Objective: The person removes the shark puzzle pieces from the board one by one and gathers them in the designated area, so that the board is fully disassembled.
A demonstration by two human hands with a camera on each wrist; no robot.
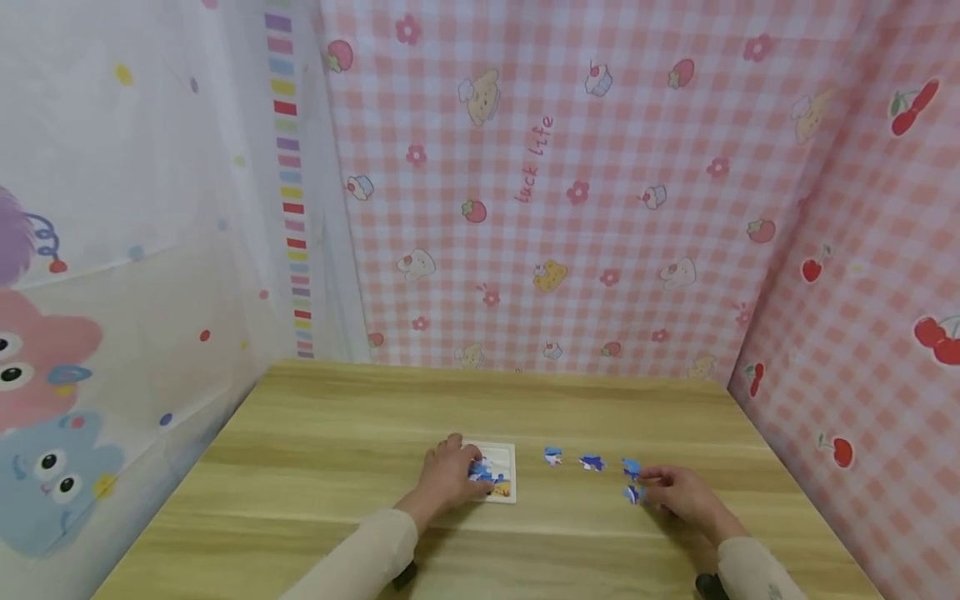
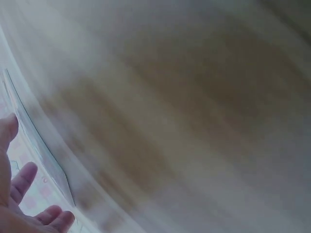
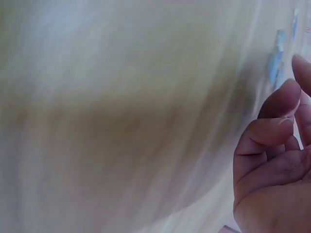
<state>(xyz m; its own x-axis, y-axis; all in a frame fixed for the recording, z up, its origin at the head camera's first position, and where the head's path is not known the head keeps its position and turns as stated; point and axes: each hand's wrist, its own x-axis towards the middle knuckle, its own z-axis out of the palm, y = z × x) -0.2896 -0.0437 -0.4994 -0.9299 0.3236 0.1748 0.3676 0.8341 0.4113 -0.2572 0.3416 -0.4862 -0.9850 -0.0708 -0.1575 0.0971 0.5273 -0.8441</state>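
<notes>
In the head view a small white jigsaw tray (image 1: 512, 472) lies on the table, with blue and yellow puzzle pieces (image 1: 501, 487) in its lower part. My left hand (image 1: 447, 475) is spread over its left side, covering part of it; the fingers look relaxed in the left wrist view. To the right, my right hand (image 1: 684, 497) has loosely bent fingers beside two loose blue pieces, an upper one (image 1: 631, 468) and a lower one (image 1: 633, 495). Nothing shows in its grasp; whether the fingertips touch either piece is unclear.
Two more loose pieces, a blue-and-white one (image 1: 552, 456) and a dark blue one (image 1: 592, 462), lie between the tray and my right hand. The wood-grain table (image 1: 315, 450) meets a pink checked curtain (image 1: 555, 317) behind and patterned sheets on both sides.
</notes>
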